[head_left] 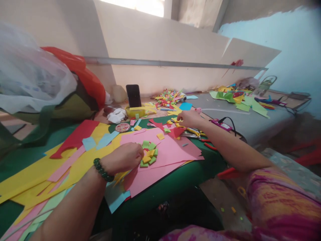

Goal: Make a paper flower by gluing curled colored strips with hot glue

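Observation:
My left hand (124,157), with a green bead bracelet (102,170) on the wrist, rests curled on a small ring of folded green and yellow paper pieces (148,154) lying on a pink sheet (165,150). My right hand (189,118) reaches farther away, fingers closed over small yellow and red paper scraps (175,125) near yellow-handled scissors (193,132). What the right fingers pinch is too small to name.
Large yellow, red, pink and green sheets (62,150) cover the table. A phone (133,95) stands upright in a yellow holder. A finished multicoloured paper star (168,98) lies behind. Plastic bags (37,80) sit left; more coloured paper (238,98) on a grey surface at right.

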{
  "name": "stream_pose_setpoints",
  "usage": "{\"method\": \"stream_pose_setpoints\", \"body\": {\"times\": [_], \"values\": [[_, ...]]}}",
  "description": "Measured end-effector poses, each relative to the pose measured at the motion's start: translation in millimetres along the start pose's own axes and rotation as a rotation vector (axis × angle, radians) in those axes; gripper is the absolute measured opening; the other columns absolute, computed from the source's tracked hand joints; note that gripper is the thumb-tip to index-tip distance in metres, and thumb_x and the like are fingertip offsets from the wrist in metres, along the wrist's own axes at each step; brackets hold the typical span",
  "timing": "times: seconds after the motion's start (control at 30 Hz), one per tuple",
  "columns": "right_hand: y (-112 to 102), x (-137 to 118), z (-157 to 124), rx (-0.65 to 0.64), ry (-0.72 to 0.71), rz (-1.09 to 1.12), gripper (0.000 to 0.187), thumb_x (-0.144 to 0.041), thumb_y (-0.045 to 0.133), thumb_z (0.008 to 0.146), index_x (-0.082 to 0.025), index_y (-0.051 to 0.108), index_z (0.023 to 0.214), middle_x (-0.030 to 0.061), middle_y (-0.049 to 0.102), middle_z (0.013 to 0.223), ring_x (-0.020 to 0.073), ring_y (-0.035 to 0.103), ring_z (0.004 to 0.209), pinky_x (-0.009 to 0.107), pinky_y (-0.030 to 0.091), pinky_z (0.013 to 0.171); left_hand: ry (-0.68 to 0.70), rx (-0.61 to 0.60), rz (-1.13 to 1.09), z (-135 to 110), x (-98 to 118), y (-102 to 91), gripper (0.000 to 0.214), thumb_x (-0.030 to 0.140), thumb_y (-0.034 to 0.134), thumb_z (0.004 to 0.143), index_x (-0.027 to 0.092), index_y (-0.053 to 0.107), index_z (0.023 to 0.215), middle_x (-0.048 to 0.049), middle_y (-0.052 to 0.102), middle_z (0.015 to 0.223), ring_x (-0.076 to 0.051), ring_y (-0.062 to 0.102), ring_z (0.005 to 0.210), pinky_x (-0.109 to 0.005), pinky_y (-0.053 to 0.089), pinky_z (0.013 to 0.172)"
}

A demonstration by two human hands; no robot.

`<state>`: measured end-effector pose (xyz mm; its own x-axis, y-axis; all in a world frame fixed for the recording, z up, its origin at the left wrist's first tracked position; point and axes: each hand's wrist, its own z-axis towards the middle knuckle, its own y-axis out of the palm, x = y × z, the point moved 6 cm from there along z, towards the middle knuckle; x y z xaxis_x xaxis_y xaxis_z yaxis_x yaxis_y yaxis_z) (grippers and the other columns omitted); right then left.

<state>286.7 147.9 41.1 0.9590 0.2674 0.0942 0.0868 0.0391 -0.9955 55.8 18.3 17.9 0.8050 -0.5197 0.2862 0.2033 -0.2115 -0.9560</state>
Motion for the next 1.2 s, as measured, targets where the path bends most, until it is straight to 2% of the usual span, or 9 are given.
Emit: {"method": "stream_pose_setpoints", "body": {"times": [0.13,0.3,0.37,0.47,0.57,0.7,0.9,1.1,1.2], "values": [[18.8,-12.1,-0.6,-0.075,-0.085,-0.114,0.028,-0.021,0.064,0.077,-0.015,0.075,0.101,0.0157,0.072,0.108,0.0286,0.065,0.098,0.028,0.042,0.069,-0.036,-0.101,0.067,-1.2,2.7,-1.3,0.029,0.015,0.044,0.076,0.020,0.072,0.073,-0.0073,0.073,0.081,-0.020,0.063,0.074,-0.028,0.041,0.066],[6.2,2.4,4.2,0.094,0.001,-0.034,0.028,-0.023,0.051,0.086,-0.014,0.075,0.097,0.0150,0.071,0.107,0.0264,0.064,0.098,0.029,0.042,0.072,-0.078,-0.126,0.063,-2.0,3.6,-3.6,0.029,0.015,0.046,0.078,0.020,0.075,0.081,-0.0079,0.074,0.086,-0.021,0.065,0.078,-0.028,0.041,0.066],[-10.5,10.7,3.7,0.224,0.008,0.170,0.027,-0.029,0.054,0.085,-0.015,0.075,0.096,0.0115,0.071,0.105,0.0224,0.063,0.091,0.028,0.042,0.071,-0.093,-0.069,0.040,-1.1,0.6,-6.5,0.025,0.020,0.050,0.080,0.020,0.075,0.082,-0.0084,0.075,0.087,-0.021,0.066,0.078,-0.028,0.042,0.065],[-29.7,9.0,-2.3,0.308,-0.079,0.582,0.030,-0.039,0.059,0.079,-0.015,0.075,0.088,0.0060,0.069,0.088,0.0157,0.057,0.073,0.025,0.038,0.061,-0.122,0.187,-0.043,0.4,-6.4,-21.7,0.024,0.025,0.052,0.082,0.019,0.075,0.085,-0.0075,0.076,0.088,-0.020,0.065,0.077,-0.029,0.044,0.066],[-34.4,-12.0,-11.7,0.206,-0.162,0.893,0.035,-0.046,0.065,0.071,-0.014,0.074,0.082,0.0010,0.059,0.066,0.0121,0.046,0.059,0.025,0.031,0.052,-0.121,0.487,-0.228,-1.4,-12.0,-38.6,0.027,0.031,0.050,0.086,0.018,0.074,0.089,-0.0052,0.074,0.080,-0.017,0.062,0.069,-0.028,0.045,0.063],[-32.7,-50.8,-22.7,0.032,-0.271,1.032,0.038,-0.049,0.068,0.068,-0.014,0.075,0.081,-0.0027,0.051,0.058,0.0088,0.037,0.052,0.024,0.027,0.049,-0.087,0.654,-0.455,-0.3,-13.9,-42.5,0.032,0.040,0.058,0.084,0.015,0.073,0.097,-0.0039,0.070,0.072,-0.015,0.058,0.062,-0.027,0.046,0.059],[-36.0,-98.9,-28.5,-0.044,-0.571,0.929,0.033,-0.044,0.064,0.075,-0.014,0.076,0.080,-0.0022,0.055,0.061,0.0086,0.042,0.055,0.023,0.029,0.051,-0.054,0.634,-0.601,7.3,-11.9,-31.6,0.032,0.040,0.061,0.082,0.015,0.074,0.098,-0.0047,0.070,0.075,-0.014,0.059,0.063,-0.025,0.047,0.058],[-33.6,-124.0,-30.3,-0.131,-0.583,0.921,0.027,-0.035,0.061,0.078,-0.016,0.060,0.059,-0.0054,0.045,0.048,0.0069,0.039,0.046,0.021,0.029,0.044,-0.083,0.602,-0.611,9.0,-18.1,-29.7,0.023,0.036,0.062,0.078,0.016,0.071,0.076,-0.0028,0.067,0.063,-0.014,0.058,0.057,-0.023,0.044,0.053],[-32.0,-126.7,-29.1,-0.135,-0.543,0.963,0.026,-0.035,0.061,0.077,-0.016,0.059,0.059,-0.0054,0.046,0.048,0.0072,0.042,0.046,0.020,0.030,0.043,-0.095,0.587,-0.653,9.5,-22.3,-29.2,0.025,0.040,0.063,0.076,0.016,0.069,0.073,-0.0023,0.066,0.060,-0.013,0.057,0.055,-0.023,0.044,0.051]]}}
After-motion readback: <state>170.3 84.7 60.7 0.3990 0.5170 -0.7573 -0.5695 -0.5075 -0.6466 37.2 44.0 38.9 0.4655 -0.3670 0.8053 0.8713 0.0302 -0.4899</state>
